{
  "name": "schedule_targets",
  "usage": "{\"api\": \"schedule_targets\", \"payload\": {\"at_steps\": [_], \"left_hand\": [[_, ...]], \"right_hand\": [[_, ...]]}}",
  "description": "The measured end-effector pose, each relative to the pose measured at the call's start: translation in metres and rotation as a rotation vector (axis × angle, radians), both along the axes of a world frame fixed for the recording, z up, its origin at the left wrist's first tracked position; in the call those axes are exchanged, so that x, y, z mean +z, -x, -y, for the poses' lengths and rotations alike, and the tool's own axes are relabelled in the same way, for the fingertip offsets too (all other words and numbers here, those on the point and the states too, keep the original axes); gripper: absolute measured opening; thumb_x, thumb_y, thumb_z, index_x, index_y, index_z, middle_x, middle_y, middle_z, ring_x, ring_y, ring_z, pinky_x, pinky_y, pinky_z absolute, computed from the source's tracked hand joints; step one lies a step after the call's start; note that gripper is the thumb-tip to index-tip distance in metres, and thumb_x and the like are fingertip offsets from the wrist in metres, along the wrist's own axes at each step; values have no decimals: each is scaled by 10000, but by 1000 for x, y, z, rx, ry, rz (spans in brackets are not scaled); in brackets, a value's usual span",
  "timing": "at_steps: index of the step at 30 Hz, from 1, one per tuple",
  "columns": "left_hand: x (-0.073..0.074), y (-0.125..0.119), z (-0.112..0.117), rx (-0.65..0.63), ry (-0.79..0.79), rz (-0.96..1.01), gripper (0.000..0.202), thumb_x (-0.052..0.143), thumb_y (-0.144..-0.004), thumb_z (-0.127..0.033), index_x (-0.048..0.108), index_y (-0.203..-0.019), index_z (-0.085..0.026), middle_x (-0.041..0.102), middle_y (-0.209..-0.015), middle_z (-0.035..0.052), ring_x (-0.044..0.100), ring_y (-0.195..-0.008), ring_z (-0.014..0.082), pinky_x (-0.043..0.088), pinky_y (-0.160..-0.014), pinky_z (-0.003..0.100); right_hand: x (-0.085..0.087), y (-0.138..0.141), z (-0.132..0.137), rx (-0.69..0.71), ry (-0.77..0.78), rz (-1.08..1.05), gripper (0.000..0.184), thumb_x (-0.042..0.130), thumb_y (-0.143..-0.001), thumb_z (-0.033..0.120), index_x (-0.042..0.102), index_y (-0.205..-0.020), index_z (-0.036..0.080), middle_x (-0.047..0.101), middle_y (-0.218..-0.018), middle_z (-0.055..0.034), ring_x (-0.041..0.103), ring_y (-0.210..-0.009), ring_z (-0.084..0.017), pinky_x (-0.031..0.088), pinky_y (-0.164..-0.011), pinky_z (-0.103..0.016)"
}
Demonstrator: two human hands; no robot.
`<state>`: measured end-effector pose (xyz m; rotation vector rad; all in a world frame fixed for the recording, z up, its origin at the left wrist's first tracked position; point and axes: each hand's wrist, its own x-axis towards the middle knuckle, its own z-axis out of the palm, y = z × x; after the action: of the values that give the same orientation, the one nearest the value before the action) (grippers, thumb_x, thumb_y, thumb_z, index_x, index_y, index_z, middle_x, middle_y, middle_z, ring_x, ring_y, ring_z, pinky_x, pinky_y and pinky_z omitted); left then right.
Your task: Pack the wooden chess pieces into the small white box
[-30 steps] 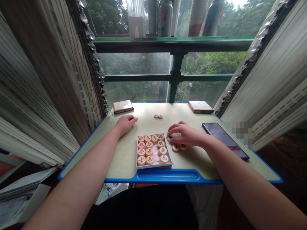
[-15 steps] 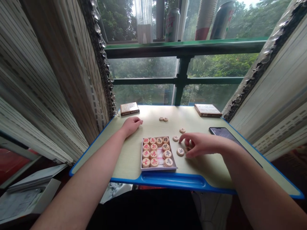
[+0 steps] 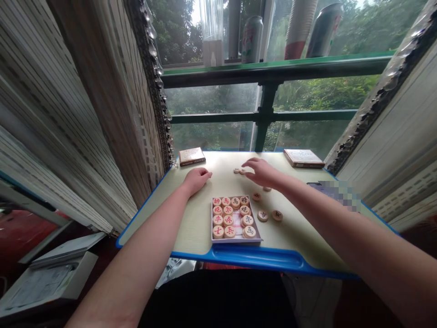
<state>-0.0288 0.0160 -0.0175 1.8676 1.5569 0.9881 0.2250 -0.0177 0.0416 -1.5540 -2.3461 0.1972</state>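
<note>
My right hand (image 3: 261,171) reaches over the far middle of the table, fingers apart, just beside two Chinese chess pieces (image 3: 236,171) lying side by side. Nothing shows between its fingers. My left hand (image 3: 198,180) rests loosely curled on the table at the left, with no object visible in it. A shallow square box (image 3: 236,242) near the front edge holds rows of round wooden pieces, red characters on the left and black on the right, with a gap in its third column. Right of the box lie several loose pieces (image 3: 262,215), one partly hidden under my right forearm.
Two flat boxes sit at the back corners of the table, one left (image 3: 192,156) and one right (image 3: 303,158). A phone (image 3: 316,186), partly blurred out, lies at the right beyond my forearm. Cans (image 3: 252,40) and stacked cups (image 3: 300,29) stand on the window ledge.
My right hand has moved away from the loose pieces beside the box, forward and left to the two far pieces. The left hand stays put. The view has shifted slightly.
</note>
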Motion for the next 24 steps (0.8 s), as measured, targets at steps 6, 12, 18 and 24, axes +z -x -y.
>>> {"api": "schedule_targets", "payload": {"at_steps": [6,12,18,24], "left_hand": [[-3,6,-8,88,11,146,303,557,-708,-444,641,-676,-155,504,-498,-33,412,-472,98,311,-493,239],[-4,5,-11,82,6,159,303,566,-699,-449,637,-665,-157,502,-490,-33,398,-452,90,310,-485,237],[-1,4,-7,66,6,142,280,564,-699,-425,635,-657,-158,515,-508,-22,414,-472,98,318,-499,242],[-2,5,-7,36,-8,80,263,553,-711,-401,644,-656,-161,519,-512,-18,426,-488,104,316,-508,244]], "right_hand": [[-20,26,-52,-2,51,62,154,600,-796,200,670,-925,155,654,-1036,-120,593,-894,-192,415,-785,-282],[-19,26,-39,84,-79,55,85,592,-788,176,672,-816,174,676,-824,-79,612,-777,-158,424,-720,-246],[12,17,23,153,-39,-131,280,528,-838,215,618,-1101,183,693,-930,-67,633,-781,-178,494,-709,-304],[21,8,85,468,-22,-11,304,482,-880,215,629,-1146,220,646,-1062,-91,624,-888,-187,494,-743,-297]]}}
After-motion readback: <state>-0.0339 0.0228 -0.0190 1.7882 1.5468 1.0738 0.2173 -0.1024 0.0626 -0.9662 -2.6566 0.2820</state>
